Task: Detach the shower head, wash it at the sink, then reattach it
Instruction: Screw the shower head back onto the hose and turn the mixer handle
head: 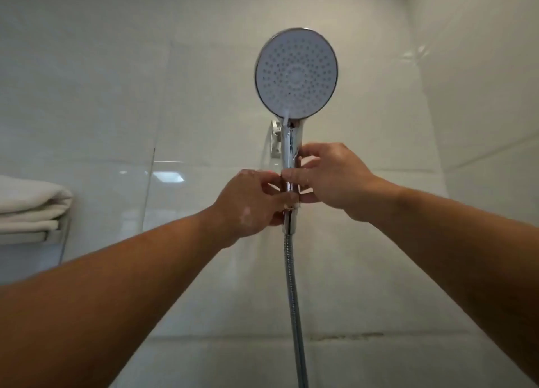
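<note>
Fingers (294, 174) of the right hand (335, 180) are curled round the lower part of the chrome handle of the shower head (296, 72), and the left hand (250, 204) pinches the foot of that handle from the other side, its fingertips just above the hose nut (289, 223). Both hands are grasping, neither is released. In the head view, the only one, the handle's long axis runs straight up from the fingers: the round spray face sits well above them, turned toward the camera, and the hose (293, 285) drops straight below them. The white wall bracket (275, 138) is above and a little left of the fingers, behind the handle; whether the handle is seated in it I cannot tell. The hands are about equally near the joint, the left lower and closer to the nut. So any twist at the joint would likely go round this upright axis. A folded towel (32, 204) lies on a shelf well to the left of the fingers
</note>
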Demonstrator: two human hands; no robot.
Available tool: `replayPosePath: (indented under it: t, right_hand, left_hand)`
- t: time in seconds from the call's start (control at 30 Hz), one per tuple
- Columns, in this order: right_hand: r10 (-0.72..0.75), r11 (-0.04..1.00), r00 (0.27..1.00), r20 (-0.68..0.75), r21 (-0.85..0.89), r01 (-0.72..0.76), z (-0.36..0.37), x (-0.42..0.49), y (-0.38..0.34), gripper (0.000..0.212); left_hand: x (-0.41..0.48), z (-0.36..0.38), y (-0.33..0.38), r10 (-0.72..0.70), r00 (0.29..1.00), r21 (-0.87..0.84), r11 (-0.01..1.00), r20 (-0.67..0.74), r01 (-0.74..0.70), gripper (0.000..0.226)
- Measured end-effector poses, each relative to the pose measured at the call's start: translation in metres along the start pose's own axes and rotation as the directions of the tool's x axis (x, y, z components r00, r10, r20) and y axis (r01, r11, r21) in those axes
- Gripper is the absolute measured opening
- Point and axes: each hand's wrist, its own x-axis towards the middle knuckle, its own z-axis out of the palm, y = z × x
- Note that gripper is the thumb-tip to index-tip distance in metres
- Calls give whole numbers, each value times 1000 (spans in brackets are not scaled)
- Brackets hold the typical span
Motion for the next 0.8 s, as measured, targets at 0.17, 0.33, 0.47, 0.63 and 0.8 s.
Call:
replayPosePath:
  t: [0.17, 0.33, 0.47, 0.63, 0.8]
  right_hand:
    - [-70, 998, 997, -26, -7, 70, -17, 51, -33, 19]
    - [-150, 988, 985, -86, -34, 147, -24, 79, -60, 20]
    - [-178, 984, 977, -116, -13, 178, -29, 89, -75, 20]
    - [-192, 981, 971, -140, 12, 196, -33, 100, -76, 21]
    - [-245, 969, 962, -122, -10, 246, -32, 109, -78, 21]
  left_hand:
    - [55, -17, 28, 145, 987, 121, 983, -75, -135, 6]
    - [93, -39, 55, 310, 946, 385, 888, -95, -253, 18]
    - [110, -47, 71, 361, 928, 429, 855, -88, -292, 26]
    - [124, -51, 76, 380, 921, 408, 857, -90, -314, 21]
    - [132, -56, 75, 353, 931, 319, 896, -92, -308, 17]
